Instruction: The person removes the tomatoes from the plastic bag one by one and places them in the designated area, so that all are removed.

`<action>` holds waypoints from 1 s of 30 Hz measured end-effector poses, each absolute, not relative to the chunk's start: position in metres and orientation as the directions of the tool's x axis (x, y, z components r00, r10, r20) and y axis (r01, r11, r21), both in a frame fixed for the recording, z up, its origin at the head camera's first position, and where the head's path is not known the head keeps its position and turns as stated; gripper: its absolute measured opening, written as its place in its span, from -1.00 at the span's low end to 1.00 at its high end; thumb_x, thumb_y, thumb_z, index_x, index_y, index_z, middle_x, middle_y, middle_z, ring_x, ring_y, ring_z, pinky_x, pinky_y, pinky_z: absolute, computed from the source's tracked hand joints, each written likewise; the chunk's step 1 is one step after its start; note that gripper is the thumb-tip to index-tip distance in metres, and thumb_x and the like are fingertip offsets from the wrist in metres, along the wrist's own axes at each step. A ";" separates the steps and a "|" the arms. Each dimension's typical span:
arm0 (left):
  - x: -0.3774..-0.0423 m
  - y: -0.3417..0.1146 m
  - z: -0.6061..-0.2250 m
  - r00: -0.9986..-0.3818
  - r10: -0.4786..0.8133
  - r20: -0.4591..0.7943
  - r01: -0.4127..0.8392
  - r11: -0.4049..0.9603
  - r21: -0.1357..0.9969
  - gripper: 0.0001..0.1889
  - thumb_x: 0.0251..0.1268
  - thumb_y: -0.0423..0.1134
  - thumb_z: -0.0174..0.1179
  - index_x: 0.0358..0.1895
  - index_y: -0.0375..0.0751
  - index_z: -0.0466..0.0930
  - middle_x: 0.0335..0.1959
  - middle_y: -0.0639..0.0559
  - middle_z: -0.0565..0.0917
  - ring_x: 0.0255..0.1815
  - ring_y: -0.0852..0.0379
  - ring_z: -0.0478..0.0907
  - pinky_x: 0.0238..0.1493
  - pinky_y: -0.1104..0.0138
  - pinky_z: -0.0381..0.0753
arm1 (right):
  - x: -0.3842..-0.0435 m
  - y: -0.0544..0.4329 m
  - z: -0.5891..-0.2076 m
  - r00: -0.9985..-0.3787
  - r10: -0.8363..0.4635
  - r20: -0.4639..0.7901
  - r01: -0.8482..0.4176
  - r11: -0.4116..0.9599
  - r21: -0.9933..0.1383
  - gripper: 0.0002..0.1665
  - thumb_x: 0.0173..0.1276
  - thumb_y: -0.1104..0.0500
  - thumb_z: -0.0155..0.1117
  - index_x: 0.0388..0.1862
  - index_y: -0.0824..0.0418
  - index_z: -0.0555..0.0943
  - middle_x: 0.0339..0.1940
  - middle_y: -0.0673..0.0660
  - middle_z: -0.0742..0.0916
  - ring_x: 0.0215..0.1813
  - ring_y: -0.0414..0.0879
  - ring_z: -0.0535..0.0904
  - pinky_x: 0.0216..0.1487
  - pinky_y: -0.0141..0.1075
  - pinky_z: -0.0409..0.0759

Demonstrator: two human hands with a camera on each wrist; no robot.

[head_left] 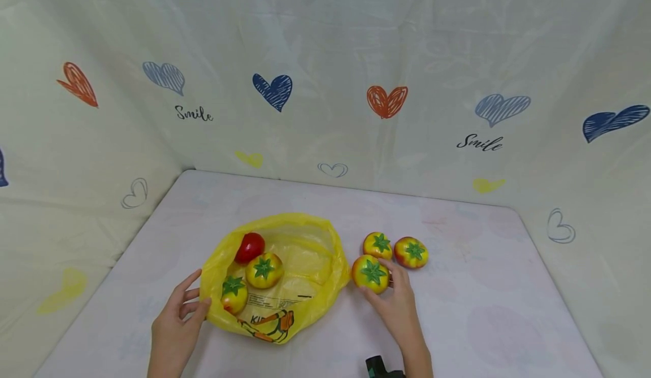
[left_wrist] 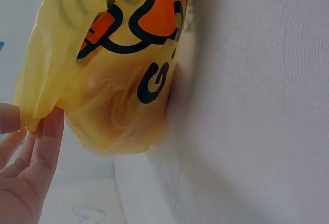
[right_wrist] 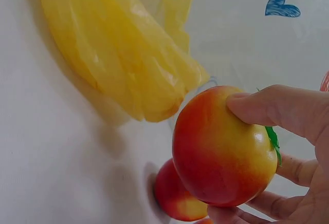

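My left hand (head_left: pixel 177 322) pinches the left rim of a yellow plastic bag (head_left: pixel 325 304) between thumb and fingers. The bag lies with its mouth wide, and its printed side fills much of the left wrist view. Inside it sit a red round fruit (head_left: pixel 251 247) and two yellow toy tomatoes (head_left: pixel 264 270) with green star-shaped leaf tops. To the right of the bag, my right hand (head_left: pixel 399 302) grips a red-and-yellow toy tomato (right_wrist: pixel 221 152). That tomato is raised close beside the bag's right edge, thumb on its upper side and fingers behind.
Two more toy tomatoes, one at the back (head_left: pixel 377 243) and one farther right (head_left: pixel 411 252), lie just beyond my right hand. A black object (head_left: pixel 378 368) is at the near edge by my right forearm. A pale cloth printed with hearts surrounds the white table (head_left: pixel 483 287).
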State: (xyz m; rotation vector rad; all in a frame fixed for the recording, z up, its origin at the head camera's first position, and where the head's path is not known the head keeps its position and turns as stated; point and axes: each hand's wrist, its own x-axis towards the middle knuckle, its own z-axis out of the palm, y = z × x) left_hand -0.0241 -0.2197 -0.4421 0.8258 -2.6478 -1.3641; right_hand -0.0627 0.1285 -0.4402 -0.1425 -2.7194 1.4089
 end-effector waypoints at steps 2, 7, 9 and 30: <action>-0.024 -0.218 -0.437 -0.853 -0.479 -0.209 -0.450 0.470 0.759 -0.36 0.29 -0.25 0.15 0.41 0.13 0.16 0.03 -0.16 0.50 -0.22 0.15 0.56 -0.32 0.24 0.70 | -0.063 0.131 -0.443 -0.992 0.123 0.016 0.058 0.576 -0.816 -0.26 0.05 0.14 0.45 0.21 0.19 0.36 0.17 0.24 0.45 0.13 0.06 0.42 0.12 -0.01 0.50; -0.023 -0.217 -0.432 -0.859 -0.459 -0.226 -0.446 0.456 0.770 -0.36 0.31 -0.27 0.12 0.43 0.09 0.13 0.08 -0.23 0.48 -0.14 0.04 0.56 -0.29 0.31 0.69 | -0.063 0.137 -0.446 -0.991 0.131 -0.031 0.102 0.577 -0.810 -0.26 0.07 0.16 0.43 0.23 0.20 0.34 0.20 0.24 0.43 0.16 0.07 0.40 0.17 0.00 0.48; -0.023 -0.219 -0.437 -0.861 -0.458 -0.222 -0.443 0.459 0.770 -0.35 0.31 -0.24 0.13 0.43 0.15 0.12 0.09 -0.20 0.48 -0.15 0.08 0.56 -0.32 0.33 0.69 | -0.063 0.138 -0.447 -0.990 0.128 -0.059 0.123 0.578 -0.807 -0.25 0.09 0.14 0.42 0.24 0.22 0.33 0.21 0.25 0.41 0.17 0.09 0.39 0.19 0.03 0.47; -0.024 -0.218 -0.439 -0.855 -0.476 -0.206 -0.444 0.468 0.764 -0.34 0.28 -0.24 0.16 0.42 0.12 0.13 0.05 -0.23 0.49 -0.18 0.05 0.58 -0.33 0.27 0.69 | -0.066 0.156 -0.463 -0.976 0.170 -0.137 0.213 0.604 -0.768 -0.28 0.08 0.17 0.40 0.20 0.29 0.33 0.10 0.30 0.45 0.11 0.14 0.40 0.20 0.08 0.40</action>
